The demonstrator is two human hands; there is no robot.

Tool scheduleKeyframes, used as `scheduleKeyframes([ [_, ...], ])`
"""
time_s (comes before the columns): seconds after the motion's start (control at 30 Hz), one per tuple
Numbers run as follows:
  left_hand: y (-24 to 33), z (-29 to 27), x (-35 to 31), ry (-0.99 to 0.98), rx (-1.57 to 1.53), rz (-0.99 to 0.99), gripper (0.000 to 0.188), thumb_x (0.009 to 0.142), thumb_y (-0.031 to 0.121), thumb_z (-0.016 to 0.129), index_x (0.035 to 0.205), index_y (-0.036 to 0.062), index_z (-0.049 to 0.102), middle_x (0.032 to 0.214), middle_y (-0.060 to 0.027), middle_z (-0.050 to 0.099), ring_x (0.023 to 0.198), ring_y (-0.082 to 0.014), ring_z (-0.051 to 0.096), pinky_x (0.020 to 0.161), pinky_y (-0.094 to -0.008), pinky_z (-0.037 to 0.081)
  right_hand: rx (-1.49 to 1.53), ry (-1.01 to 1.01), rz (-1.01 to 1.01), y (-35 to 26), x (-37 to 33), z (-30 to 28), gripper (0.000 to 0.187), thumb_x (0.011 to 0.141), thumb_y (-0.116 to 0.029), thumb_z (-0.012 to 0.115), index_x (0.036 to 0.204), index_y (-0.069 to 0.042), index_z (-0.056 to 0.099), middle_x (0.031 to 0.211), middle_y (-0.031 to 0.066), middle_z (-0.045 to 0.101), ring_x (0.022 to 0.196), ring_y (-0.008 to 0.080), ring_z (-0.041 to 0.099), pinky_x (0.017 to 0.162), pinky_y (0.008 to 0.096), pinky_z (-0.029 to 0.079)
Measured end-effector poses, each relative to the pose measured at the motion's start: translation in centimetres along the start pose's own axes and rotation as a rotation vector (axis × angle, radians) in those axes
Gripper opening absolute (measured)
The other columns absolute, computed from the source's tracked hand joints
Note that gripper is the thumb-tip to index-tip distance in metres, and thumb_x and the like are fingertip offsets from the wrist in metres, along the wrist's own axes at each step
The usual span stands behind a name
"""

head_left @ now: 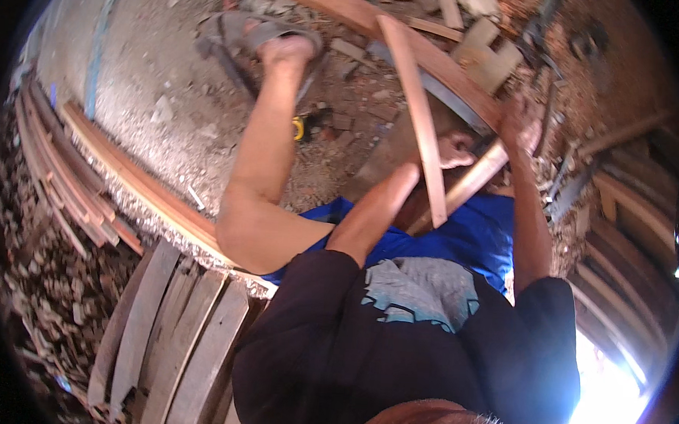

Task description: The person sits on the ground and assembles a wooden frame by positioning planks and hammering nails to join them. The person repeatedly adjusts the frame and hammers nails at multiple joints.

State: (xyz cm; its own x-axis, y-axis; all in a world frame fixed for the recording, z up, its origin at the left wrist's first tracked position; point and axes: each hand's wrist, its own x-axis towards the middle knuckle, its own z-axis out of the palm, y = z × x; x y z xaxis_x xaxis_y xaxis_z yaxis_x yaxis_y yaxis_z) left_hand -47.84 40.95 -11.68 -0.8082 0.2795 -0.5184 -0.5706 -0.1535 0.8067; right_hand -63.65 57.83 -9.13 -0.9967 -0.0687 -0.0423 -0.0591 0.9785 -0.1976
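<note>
Several reddish wooden strips lie angled together in front of my body. A long wooden beam (333, 5) runs from the top edge down toward my right hand (520, 127), whose fingers close round the place where it meets a short wooden piece (476, 175). A thin wooden slat (415, 102) crosses over the beam and comes down to my lap. Behind this slat, my left hand (456, 150) has curled fingers beside the short piece; what they grip, if anything, is hidden. Beneath the strips, a darker flat board (384, 149) is partly covered.
My bent leg and sandalled foot (268, 33) lie on the left. A small yellow and black object (298, 129) rests by the shin. Stacked strips (68, 174) and weathered boards (182, 341) stand lower left. Offcuts (483, 55) lie top right; more timber (625, 262) leans at right.
</note>
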Motion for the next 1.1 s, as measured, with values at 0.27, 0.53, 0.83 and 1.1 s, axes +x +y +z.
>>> scheduleKeyframes([
  [0.27,2.1,-7.2,-7.2,0.187,0.587,-0.31,0.036,0.1,0.024,0.066,0.132,0.0074,0.069,0.125,-0.0154,0.072,0.117,-0.0301,0.068,0.103,-0.0424,0.05,0.214,0.081,-0.032,-0.7,-0.2,0.2,0.047,0.105,-0.044,0.055,0.13,-0.008,0.071,0.126,0.0222,0.073,0.116,0.043,0.07,0.105,0.0527,0.051],
  [0.53,4.0,-9.8,-7.5,0.797,-0.368,0.083,0.068,0.105,0.068,0.05,0.125,0.0037,0.063,0.096,-0.0119,0.072,0.078,-0.0265,0.068,0.068,-0.0413,0.055,0.786,0.165,0.118,3.1,-2.3,-8.9,0.043,0.107,-0.04,0.056,0.123,-0.003,0.071,0.128,0.0238,0.07,0.122,0.0388,0.065,0.107,0.0474,0.051],
  [0.83,4.9,-2.9,-4.4,0.683,-0.6,0.144,0.037,0.111,0.046,0.056,0.097,0.0134,0.046,0.072,-0.0012,0.05,0.057,-0.0187,0.052,0.051,-0.0372,0.048,0.322,-0.2,0.333,23.2,-10.6,-9.9,0.041,0.102,-0.04,0.056,0.115,-0.008,0.077,0.123,0.0166,0.075,0.115,0.0386,0.07,0.097,0.0491,0.055],
  [1.1,6.6,-2.0,-4.4,0.824,-0.473,0.133,0.033,0.113,0.04,0.051,0.102,0.0095,0.045,0.07,-0.0041,0.051,0.05,-0.0197,0.052,0.044,-0.0369,0.046,0.105,-0.249,0.235,9.7,-5.0,-8.5,0.089,0.092,-0.06,0.07,0.157,-0.005,0.044,0.148,0.0293,0.056,0.143,0.0442,0.051,0.117,0.0575,0.04],
])
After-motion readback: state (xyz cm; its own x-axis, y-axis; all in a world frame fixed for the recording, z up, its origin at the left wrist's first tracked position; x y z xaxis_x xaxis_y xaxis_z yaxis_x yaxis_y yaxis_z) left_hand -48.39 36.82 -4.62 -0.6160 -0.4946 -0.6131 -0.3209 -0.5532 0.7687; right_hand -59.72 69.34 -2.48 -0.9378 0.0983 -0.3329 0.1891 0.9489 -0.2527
